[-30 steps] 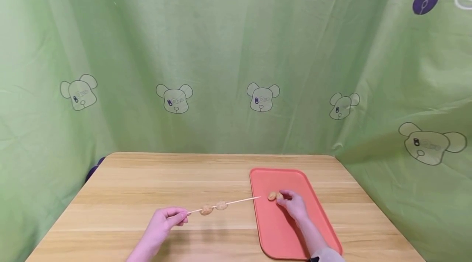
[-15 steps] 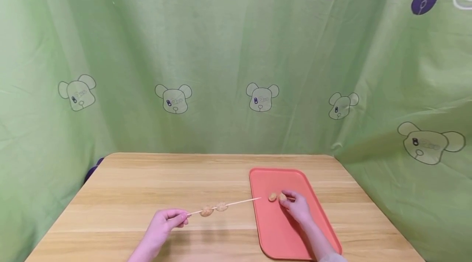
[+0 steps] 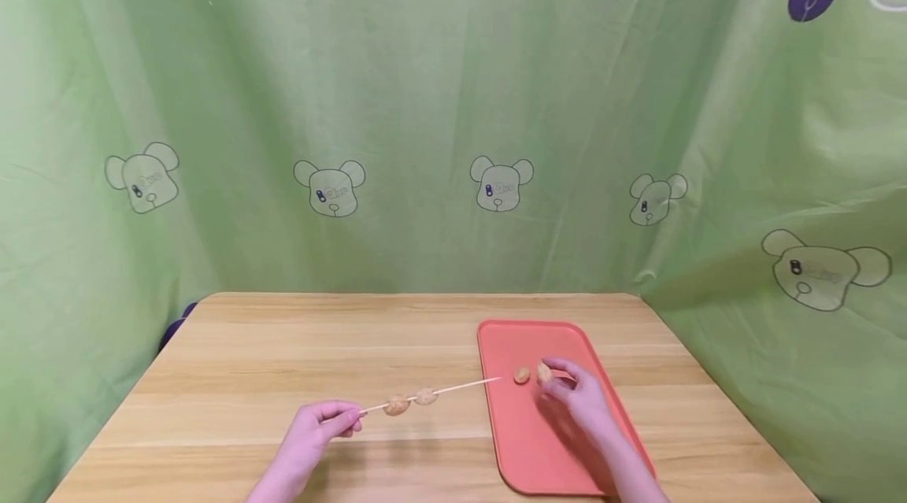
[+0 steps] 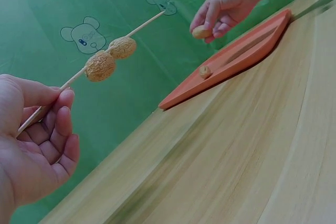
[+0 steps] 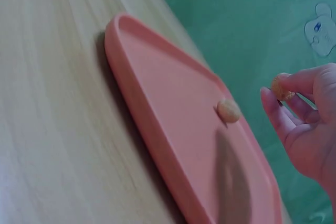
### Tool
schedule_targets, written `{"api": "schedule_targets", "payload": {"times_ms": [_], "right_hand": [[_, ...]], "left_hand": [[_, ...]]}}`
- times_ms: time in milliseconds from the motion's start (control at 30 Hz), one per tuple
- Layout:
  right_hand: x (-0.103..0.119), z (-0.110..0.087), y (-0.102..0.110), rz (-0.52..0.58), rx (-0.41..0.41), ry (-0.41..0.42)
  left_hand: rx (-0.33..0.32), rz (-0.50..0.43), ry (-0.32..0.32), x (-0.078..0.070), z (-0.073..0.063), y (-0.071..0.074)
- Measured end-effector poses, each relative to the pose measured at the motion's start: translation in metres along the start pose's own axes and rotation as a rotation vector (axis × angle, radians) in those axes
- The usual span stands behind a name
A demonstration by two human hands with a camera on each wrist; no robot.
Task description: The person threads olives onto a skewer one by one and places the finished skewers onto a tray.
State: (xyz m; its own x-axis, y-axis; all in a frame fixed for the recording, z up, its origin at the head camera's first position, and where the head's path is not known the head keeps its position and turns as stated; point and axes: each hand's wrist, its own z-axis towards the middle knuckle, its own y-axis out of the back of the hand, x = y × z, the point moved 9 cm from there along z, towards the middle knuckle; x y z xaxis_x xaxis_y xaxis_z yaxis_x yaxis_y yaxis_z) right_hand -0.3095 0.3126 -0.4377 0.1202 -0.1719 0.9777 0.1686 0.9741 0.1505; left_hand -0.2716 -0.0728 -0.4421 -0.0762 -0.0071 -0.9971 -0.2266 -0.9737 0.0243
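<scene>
My left hand (image 3: 319,432) pinches the lower end of a thin wooden skewer (image 4: 144,23) between thumb and fingers. Two wrinkled tan balls (image 4: 100,66) are threaded on the skewer side by side, and its bare point slants up to the right. Over the red tray (image 3: 527,456), my right hand (image 3: 584,401) holds another wrinkled tan ball (image 5: 282,87) in its fingertips. Both wrist views show that ball raised above the tray. One more tan ball (image 3: 522,375) lies on the tray, left of the right hand.
The tray rests on the right part of a light wood table (image 3: 283,353). A green curtain (image 3: 418,251) with bear faces hangs behind and beside the table. In the head view the skewer's point overlaps the tray's left rim.
My right hand has drawn its ball away from the one on the tray, slightly to the right and up. The left hand and skewer stay nearly still.
</scene>
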Motion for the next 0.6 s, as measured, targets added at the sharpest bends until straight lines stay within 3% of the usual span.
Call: {"api": "schedule_targets", "payload": {"times_ms": [367,600], "right_hand": [[0.027,-0.018,-0.011,-0.004,0.06,0.076],[0.045,-0.031,-0.025,0.026,0.204,0.177]], "left_hand": [[0.016,-0.014,0.006,0.002,0.0,0.0],[0.008,0.005,-0.011,-0.003,-0.001,0.001]]}}
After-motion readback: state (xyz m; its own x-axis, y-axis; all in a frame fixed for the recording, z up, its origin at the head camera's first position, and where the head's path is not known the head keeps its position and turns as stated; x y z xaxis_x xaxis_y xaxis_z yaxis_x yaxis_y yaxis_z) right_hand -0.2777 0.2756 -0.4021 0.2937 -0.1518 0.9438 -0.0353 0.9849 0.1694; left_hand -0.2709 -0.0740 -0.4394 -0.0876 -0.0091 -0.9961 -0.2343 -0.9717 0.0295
